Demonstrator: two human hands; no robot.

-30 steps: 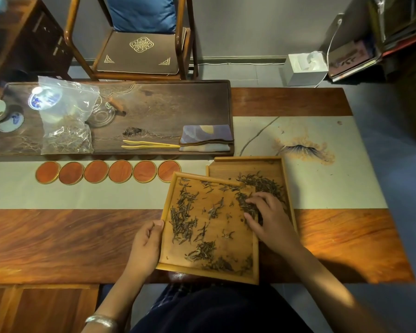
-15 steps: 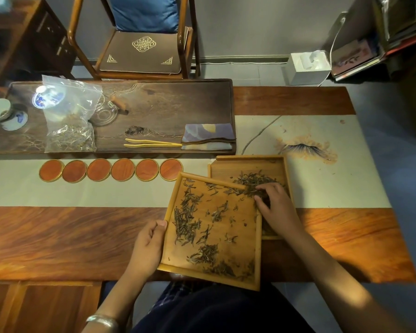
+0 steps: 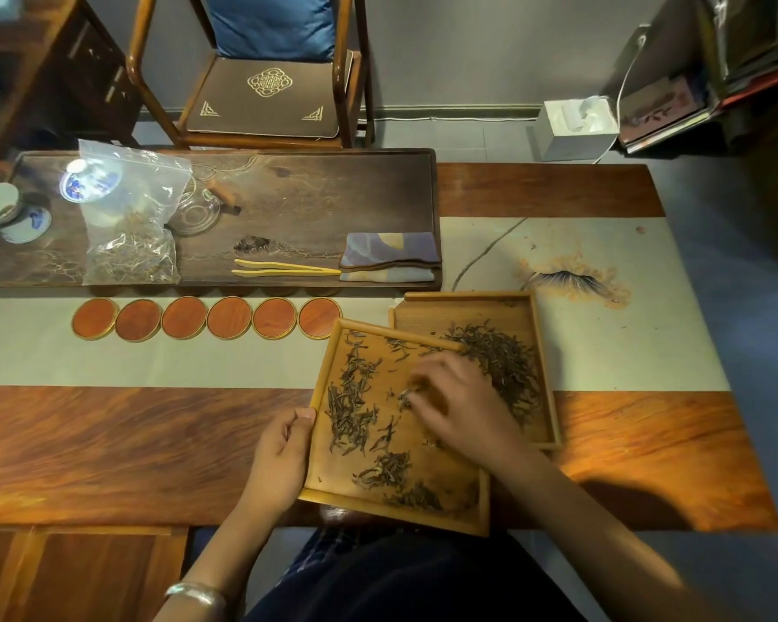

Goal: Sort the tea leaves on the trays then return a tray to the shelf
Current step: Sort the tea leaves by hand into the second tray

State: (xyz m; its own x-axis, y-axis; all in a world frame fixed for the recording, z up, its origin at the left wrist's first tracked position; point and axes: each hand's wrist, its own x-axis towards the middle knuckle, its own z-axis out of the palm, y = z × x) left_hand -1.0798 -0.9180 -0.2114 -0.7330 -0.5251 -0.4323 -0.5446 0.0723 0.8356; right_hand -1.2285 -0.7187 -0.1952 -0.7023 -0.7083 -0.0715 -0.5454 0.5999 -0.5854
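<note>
Two light wooden trays lie at the table's front edge. The near tray (image 3: pixel 322 442) overlaps the far tray (image 3: pixel 468 307) at its upper right corner and juts past the table edge. Dark tea leaves (image 3: pixel 351 406) are scattered in the near tray; a denser heap of leaves (image 3: pixel 504 356) sits in the far tray. My left hand (image 3: pixel 281 455) grips the near tray's left rim. My right hand (image 3: pixel 459 404) rests palm-down over the middle of the near tray, fingertips pinched on a few leaves. The shelf is partly visible at the top right.
Several round orange coasters (image 3: pixel 207 318) line up left of the trays. Behind them a dark tea board (image 3: pixel 288 204) carries a plastic bag of leaves (image 3: pixel 129 231), yellow tongs (image 3: pixel 284 268), a folded cloth (image 3: pixel 389 255) and cups. A chair (image 3: pixel 266 83) stands beyond; a tissue box (image 3: pixel 576 127) sits on the floor.
My right hand came back from the far tray's heap to the middle of the near tray and now pinches leaves there. The left hand keeps its hold on the rim.
</note>
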